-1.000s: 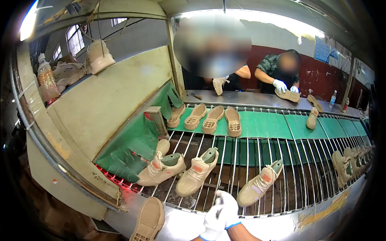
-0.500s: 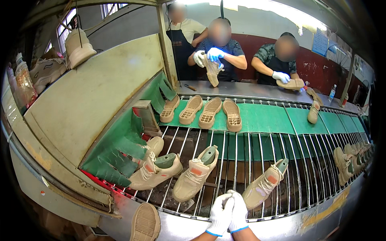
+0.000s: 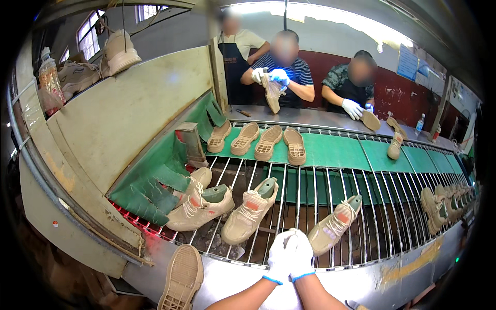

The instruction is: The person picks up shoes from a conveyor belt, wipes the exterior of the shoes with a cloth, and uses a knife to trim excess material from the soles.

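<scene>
My left hand (image 3: 280,254) and my right hand (image 3: 301,253) meet at the near edge of the rack, both in white knit gloves with blue cuffs. Their fingers are closed and pressed together; whatever may be between them is hidden. Just right of my hands, a beige lace-up shoe (image 3: 331,231) with a green last inside lies on the rods. To the left rest another beige shoe (image 3: 244,223) and a third one (image 3: 199,213), also with green lasts. A loose tan sole (image 3: 181,279) lies on the metal ledge at lower left.
Metal rods (image 3: 289,206) form the rack, with gaps between them. Several tan soles (image 3: 268,143) stand on a green strip (image 3: 330,151). More shoes (image 3: 434,209) line the right end. Across it, co-workers handle a shoe (image 3: 272,93) and a sole (image 3: 370,120). A pale panel (image 3: 134,113) borders the left.
The head view has shifted slightly, showing more of my forearms. My hands stay together. The co-worker at right has tilted the sole downward toward the bench.
</scene>
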Demonstrator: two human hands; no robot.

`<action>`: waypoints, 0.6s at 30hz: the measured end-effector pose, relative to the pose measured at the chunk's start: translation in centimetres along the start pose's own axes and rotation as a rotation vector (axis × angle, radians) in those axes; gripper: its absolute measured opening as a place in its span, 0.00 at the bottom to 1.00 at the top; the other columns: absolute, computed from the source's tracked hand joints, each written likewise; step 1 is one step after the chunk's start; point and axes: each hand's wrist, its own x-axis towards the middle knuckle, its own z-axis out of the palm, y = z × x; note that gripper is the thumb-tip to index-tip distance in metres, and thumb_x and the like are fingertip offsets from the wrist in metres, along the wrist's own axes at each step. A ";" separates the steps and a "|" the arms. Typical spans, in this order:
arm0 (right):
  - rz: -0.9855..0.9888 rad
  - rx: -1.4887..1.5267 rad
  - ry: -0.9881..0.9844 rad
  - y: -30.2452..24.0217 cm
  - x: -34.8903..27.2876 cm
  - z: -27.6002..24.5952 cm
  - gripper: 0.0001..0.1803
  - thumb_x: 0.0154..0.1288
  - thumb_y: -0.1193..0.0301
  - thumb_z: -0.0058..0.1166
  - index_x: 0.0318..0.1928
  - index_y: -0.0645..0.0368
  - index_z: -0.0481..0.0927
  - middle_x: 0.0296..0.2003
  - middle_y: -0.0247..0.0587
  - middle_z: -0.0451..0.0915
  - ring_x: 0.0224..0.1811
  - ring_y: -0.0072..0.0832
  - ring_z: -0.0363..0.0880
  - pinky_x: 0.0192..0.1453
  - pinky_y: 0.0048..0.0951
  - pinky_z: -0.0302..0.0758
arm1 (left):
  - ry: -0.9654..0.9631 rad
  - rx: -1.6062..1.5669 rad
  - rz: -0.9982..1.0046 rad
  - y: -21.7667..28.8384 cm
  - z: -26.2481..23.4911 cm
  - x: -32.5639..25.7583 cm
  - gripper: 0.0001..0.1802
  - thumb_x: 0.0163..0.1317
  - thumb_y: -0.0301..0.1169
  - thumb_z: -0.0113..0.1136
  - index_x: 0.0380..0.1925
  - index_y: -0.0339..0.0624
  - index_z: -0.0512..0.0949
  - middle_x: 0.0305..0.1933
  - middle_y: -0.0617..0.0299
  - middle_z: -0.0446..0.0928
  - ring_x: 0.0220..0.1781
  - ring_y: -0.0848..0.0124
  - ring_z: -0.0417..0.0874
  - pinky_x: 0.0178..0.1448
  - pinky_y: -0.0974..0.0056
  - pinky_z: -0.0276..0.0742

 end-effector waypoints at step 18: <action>-0.108 -0.128 0.097 0.6 -1.6 3.1 0.15 0.82 0.67 0.51 0.57 0.64 0.82 0.50 0.41 0.84 0.53 0.30 0.82 0.62 0.32 0.80 | 0.013 0.023 -0.085 2.0 -0.9 0.2 0.14 0.77 0.28 0.60 0.58 0.34 0.79 0.58 0.53 0.84 0.59 0.68 0.84 0.65 0.63 0.80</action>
